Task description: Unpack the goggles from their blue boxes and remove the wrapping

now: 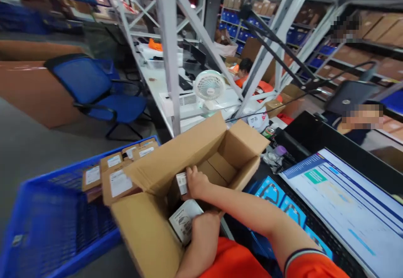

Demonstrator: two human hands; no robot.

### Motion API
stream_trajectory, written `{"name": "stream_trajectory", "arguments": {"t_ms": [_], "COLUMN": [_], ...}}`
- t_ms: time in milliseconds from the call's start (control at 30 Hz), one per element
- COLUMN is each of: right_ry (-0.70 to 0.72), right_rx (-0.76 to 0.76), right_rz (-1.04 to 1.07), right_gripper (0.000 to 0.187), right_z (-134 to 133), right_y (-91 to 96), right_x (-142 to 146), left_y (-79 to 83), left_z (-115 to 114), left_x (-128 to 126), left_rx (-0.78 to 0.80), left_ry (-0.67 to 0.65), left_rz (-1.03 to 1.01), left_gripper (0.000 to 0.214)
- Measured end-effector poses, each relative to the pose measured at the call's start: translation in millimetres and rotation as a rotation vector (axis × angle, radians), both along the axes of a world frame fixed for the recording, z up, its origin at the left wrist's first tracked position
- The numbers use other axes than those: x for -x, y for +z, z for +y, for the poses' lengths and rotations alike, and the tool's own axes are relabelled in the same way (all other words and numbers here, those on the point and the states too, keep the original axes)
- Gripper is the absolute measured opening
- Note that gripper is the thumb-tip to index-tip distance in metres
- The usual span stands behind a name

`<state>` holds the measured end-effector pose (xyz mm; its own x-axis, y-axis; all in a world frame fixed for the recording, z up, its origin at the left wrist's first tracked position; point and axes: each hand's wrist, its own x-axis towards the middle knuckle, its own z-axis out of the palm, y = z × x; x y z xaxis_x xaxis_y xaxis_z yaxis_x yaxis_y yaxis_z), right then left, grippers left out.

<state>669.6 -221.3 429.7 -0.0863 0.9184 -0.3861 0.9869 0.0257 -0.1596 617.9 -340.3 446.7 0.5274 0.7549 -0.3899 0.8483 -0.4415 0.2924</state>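
An open cardboard carton (147,227) stands before me, its flaps spread. Inside its near left part, my left hand (204,234) is closed on a white printed box (182,221); the thumb side shows and the fingertips are hidden. Farther in, my right hand (197,182) grips a smaller box (181,183) with a white label, fingers curled over its edge. The two boxes sit close together by the carton's left end. Toward the right end, the carton's bare bottom shows.
A blue crate (63,236) with several labelled cardboard boxes (118,181) is at left. Blue printed boxes (270,190) lie right of the carton, beside a bright monitor (349,206). Beyond are a metal post (168,60), a fan (209,86), a blue chair (94,85) and other people.
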Motion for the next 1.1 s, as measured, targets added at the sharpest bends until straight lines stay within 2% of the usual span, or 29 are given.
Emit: {"name": "stream_trajectory", "arguments": {"t_ms": [100,200,300,367,433,500,567,600,667,733,800,900,1000,1100], "right_ry": [0.131,0.149,-0.006,-0.226,-0.545,-0.819,-1.114,-1.254,-1.399,-1.397,-1.329,-1.266,-1.234,-1.158], "right_rx": [-0.04,-0.27,-0.526,-0.655,-0.75,-0.86,-0.91,-0.892,-0.801,-0.668,-0.56,-0.519,-0.484,-0.36], "right_rz": [0.076,0.199,0.478,0.669,0.862,1.057,1.199,1.224,1.237,1.154,0.959,0.701,0.601,0.524], "right_gripper": [0.088,0.082,0.089,0.09,0.091,0.09,0.073,0.066,0.059,0.056,0.055,0.042,0.03,0.03], "right_z": [4.4,-18.2,-74.9,-127.5,-186.1,-244.0,-294.5,-315.1,-343.8,-353.4,-344.8,-310.8,-275.1,-248.0], "right_y": [19.0,59.6,103.5,119.3,117.6,101.0,79.0,69.5,58.0,57.8,65.0,76.3,80.0,87.0], "right_x": [-16.7,-53.4,-100.0,-132.6,-164.5,-195.6,-226.2,-241.2,-269.0,-291.3,-306.6,-318.7,-325.8,-328.5], "left_y": [2.8,10.8,23.4,30.5,33.7,32.8,29.4,27.4,24.1,22.7,22.8,24.0,25.0,26.9], "left_z": [1.9,3.9,7.5,10.1,12.3,13.8,14.9,15.3,16.0,16.5,16.7,16.5,15.0,11.8], "left_x": [-3.2,-4.0,-5.3,-7.6,-10.6,-12.9,-13.9,-14.0,-13.7,-13.5,-13.9,-15.2,-16.5,-17.4], "left_rx": [-0.049,-0.071,-0.08,-0.086,-0.083,-0.074,-0.072,-0.076,-0.087,-0.094,-0.093,-0.107,-0.082,-0.061], "left_ry": [-0.058,-0.114,-0.166,-0.182,-0.189,-0.21,-0.238,-0.251,-0.267,-0.271,-0.266,-0.262,-0.252,-0.214], "left_rz": [0.046,0.09,0.118,0.142,0.168,0.194,0.212,0.217,0.221,0.222,0.239,0.256,0.255,0.242], "left_gripper": [0.032,0.027,0.024,0.024,0.023,0.025,0.029,0.031,0.034,0.034,0.034,0.036,0.034,0.031]}}
